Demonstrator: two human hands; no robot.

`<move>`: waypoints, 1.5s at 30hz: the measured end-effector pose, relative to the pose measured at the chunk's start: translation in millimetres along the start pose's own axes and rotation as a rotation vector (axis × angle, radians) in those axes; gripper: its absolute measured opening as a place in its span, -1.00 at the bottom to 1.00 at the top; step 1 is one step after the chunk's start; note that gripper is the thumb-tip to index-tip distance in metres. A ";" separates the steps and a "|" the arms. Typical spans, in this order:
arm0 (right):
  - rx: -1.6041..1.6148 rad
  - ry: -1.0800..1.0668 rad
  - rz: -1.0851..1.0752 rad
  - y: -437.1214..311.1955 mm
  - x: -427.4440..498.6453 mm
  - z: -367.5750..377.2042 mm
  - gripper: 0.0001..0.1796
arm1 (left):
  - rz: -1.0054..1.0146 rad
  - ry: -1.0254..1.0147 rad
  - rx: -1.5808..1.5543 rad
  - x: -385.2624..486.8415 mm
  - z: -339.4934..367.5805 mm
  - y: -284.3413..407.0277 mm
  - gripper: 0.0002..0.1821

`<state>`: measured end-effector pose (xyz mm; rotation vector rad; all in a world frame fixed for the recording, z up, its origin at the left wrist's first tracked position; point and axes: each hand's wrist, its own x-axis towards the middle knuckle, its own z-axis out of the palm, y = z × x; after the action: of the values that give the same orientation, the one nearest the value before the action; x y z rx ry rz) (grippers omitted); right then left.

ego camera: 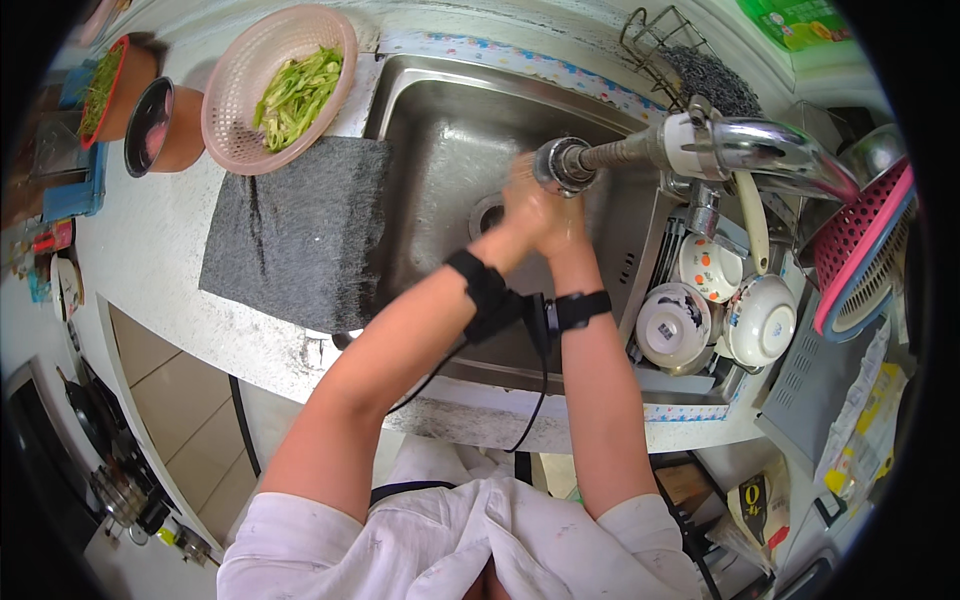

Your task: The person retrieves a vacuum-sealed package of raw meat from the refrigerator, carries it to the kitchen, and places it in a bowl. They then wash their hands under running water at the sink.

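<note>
Beneath the chrome faucet head (564, 166), my left hand (517, 210) and my right hand (562, 223) are pressed together over the stainless steel sink (442, 172). Both look wet and are blurred. The faucet head hides part of the fingers, and no object shows between the palms. To the left of my hands lies the round sink drain (489, 217). Black straps with a cable circle both wrists. A grey cloth (300, 232) is spread on the counter and reaches over the sink's left edge.
Sliced green vegetables (300, 97) lie in a pink plastic colander (225, 112) at the back left, beside a dark-lined bowl (139, 139). Several bowls (671, 326) stand right of the sink. A pink strainer (855, 217) leans farther right. Overhead, the faucet pipe (780, 146) crosses from the right.
</note>
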<state>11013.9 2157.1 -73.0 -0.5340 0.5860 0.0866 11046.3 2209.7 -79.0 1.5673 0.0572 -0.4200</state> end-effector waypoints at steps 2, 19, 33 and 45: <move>-0.118 0.059 -0.038 12.6 1.5 -0.7 -0.61 | -0.350 -0.045 -0.288 11.5 -6.0 -6.7 -0.63; 0.011 0.076 0.034 19.6 24.3 -6.5 -0.63 | -0.600 -0.199 -1.068 34.6 5.6 -44.4 -0.33; 0.056 -0.035 0.003 7.9 15.1 -14.0 -0.75 | -0.343 -0.005 -0.432 1.4 1.7 -2.5 -0.57; 0.275 -0.219 0.230 14.9 31.5 -9.2 -0.62 | -0.408 0.025 -0.018 -7.2 -8.4 46.1 -0.71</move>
<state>11032.2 2163.1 -103.5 -0.1853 0.4339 0.2750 11055.1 2217.1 -33.0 1.5429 0.4041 -0.7163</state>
